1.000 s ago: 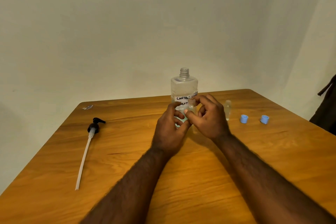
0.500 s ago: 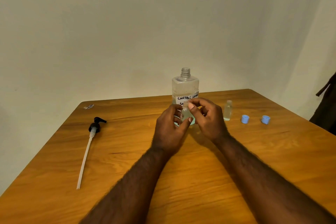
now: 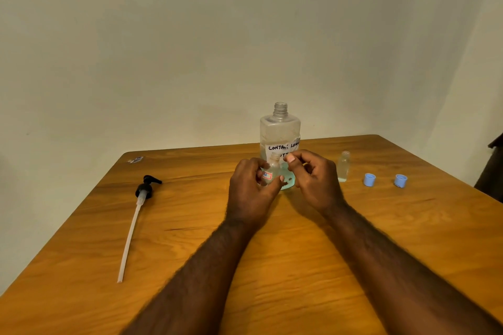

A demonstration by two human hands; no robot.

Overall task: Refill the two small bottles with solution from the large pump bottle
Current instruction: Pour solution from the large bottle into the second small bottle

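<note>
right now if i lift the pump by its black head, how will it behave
The pump looks light. Its long thin tube would probably flex and swing under the head. Lying on the table, it may roll when nudged.

The counter is warm orange-brown wood with darker grain lines. The big bottle is clear, with blue-green liquid at the bottom and a white label with black writing. The small bottle is clear — its label is white, red and blue. Two caps are light blue. The pump is black — its tube is white.
</note>
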